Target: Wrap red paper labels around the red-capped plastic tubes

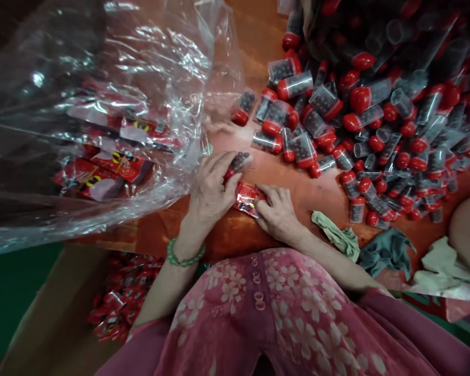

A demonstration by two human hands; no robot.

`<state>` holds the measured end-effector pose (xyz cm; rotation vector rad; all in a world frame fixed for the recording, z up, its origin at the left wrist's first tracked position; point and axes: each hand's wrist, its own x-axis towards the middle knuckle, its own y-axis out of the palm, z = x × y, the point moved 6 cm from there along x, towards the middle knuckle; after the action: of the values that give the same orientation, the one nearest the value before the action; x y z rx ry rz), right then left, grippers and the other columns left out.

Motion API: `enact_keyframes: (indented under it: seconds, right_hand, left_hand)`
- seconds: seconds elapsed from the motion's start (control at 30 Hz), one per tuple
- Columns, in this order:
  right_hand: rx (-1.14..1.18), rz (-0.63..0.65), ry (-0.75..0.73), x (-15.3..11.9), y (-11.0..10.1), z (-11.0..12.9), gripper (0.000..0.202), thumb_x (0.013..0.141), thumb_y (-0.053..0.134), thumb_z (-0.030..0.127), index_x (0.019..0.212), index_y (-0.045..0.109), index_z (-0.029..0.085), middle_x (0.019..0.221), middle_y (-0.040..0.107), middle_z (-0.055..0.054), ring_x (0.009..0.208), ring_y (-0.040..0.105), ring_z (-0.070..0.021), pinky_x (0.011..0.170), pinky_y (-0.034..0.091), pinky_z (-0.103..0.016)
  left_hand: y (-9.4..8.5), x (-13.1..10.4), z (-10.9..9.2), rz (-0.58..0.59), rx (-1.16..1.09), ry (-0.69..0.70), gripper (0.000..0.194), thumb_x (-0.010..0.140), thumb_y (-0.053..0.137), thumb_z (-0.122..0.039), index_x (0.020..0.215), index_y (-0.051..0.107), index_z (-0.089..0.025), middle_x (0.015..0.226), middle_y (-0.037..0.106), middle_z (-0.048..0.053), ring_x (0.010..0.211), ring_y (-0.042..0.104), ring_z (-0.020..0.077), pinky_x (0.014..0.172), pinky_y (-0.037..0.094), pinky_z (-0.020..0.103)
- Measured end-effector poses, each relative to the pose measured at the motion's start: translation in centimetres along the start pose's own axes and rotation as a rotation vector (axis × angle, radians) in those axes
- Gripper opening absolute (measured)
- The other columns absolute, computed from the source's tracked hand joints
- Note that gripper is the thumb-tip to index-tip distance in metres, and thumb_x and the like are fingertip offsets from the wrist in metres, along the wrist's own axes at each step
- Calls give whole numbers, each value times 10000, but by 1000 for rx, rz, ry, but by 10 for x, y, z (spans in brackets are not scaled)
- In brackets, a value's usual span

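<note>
My left hand (211, 187), with a green bead bracelet at the wrist, is closed around a clear tube (241, 160) with a red cap and dark balls inside. Just right of it, my right hand (276, 211) pinches a small red printed packet (246, 199) at its right side. The packet lies at the table's near edge, close to my left thumb. Another red-capped tube (243, 107) lies beyond my hands, apart from the large heap.
A heap of red-capped tubes (313, 120) covers the right side of the orange table (258, 21). Left is a clear plastic bag (172, 57) with red packets (121, 162). Cloths (337, 237) lie at the near right edge. Below left, a box (55, 303) holds many red packets.
</note>
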<state>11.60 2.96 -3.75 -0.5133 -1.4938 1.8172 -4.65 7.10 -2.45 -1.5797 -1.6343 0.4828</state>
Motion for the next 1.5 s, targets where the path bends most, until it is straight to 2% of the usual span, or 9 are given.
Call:
enact_keyframes:
  seconds: [0.27,0.37,0.5,0.67,0.8,0.93,1.1,1.27,1.5]
  right_hand:
    - [97,-36,-151,-4,-12,4,185,981,528,252,1020,692,176,1355,628,-182,1216,530,-297,960,419,-485]
    - [210,-23,-154,-8,-16,-4,369,965,574,440,1223,640,185,1420,577,-186,1327,491,-331,1020,438,-521]
    - [380,-69,-60,-18,-19,-14,889,868,585,679,1562,273,220,1520,457,-199,1444,406,-348,1133,398,-587]
    - [347,-103,64,-30,-10,-10,1180,802,586,760,1620,-33,178,1641,223,-245,1512,270,-422,1167,338,-658]
    - [311,-104,104,-27,2,1,1166,849,552,726,1606,-144,176,1688,43,-233,1548,171,-423,1184,308,-661]
    - [293,-97,121,-22,10,3,1006,955,495,587,1599,-180,211,1690,97,-211,1551,207,-370,1199,317,-626]
    - [327,-97,159,-24,9,-2,860,996,453,512,1615,-75,233,1677,154,-204,1543,249,-342,1179,377,-592]
    - [360,-152,167,-25,-11,-7,643,960,574,438,1531,368,227,1639,256,-202,1516,309,-356,1154,409,-586]
    - [316,-118,23,-25,-15,-13,235,965,572,224,1148,720,222,1310,687,-131,1284,589,-282,1043,502,-516]
  left_hand:
    - [-2,-9,-8,17,-27,31,397,991,506,-393,1303,593,-163,1383,632,134,1291,591,254,1123,467,456]
    - [-15,-33,-23,23,-76,69,374,1022,426,-289,1338,573,-156,1382,640,129,1297,602,217,1116,493,417]
    - [-22,-72,-31,-25,-73,-15,408,1022,403,-250,1386,539,-127,1403,621,165,1337,575,222,1131,488,427]
    - [0,-92,-26,-13,-104,-146,521,1033,367,-296,1523,368,-121,1562,448,195,1487,397,241,1224,370,450]
    - [16,-88,-32,11,-189,-170,517,1040,352,-313,1528,361,-144,1625,343,184,1525,323,244,1243,334,449]
    - [19,-85,-41,22,-266,-208,482,1046,338,-348,1485,427,-168,1577,428,173,1471,421,234,1224,365,461]
    - [11,-84,-53,78,-272,-185,453,1042,357,-311,1464,446,-173,1572,429,181,1456,441,243,1197,406,469]
    - [4,-80,-62,106,-123,8,497,986,514,-272,1457,439,-133,1538,459,229,1491,379,314,1178,419,536]
    - [22,-71,-70,138,49,206,442,983,465,-133,1424,476,-105,1474,545,217,1461,428,301,1172,445,526]
